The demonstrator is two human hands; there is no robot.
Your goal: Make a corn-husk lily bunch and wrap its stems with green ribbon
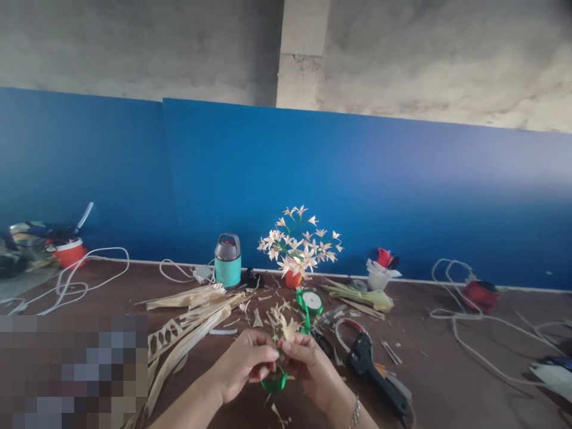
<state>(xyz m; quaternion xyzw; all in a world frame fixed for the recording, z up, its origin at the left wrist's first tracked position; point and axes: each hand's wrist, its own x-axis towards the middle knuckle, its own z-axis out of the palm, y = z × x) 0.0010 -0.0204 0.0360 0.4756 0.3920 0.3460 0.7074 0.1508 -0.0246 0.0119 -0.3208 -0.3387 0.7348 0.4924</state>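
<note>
My left hand [245, 364] and my right hand [310, 368] meet low in the middle of the view, fingers pinched together. Between them stands a small bunch of pale straw flowers [282, 325]. A strand of green ribbon [274, 382] loops below my fingers and runs up to a green ribbon spool [311, 302] just behind. Both hands are closed on the flower stem where the ribbon wraps it. Behind, a finished spray of pale flowers stands in a small orange pot [293, 279].
Long dried leaf strips [192, 325] lie to the left on the brown table [447, 375]. A black glue gun [373, 369] lies right of my hands. A teal flask [227, 260], white cables [473, 345], a red reel [479, 294] and a blue wall panel [357, 190] sit behind.
</note>
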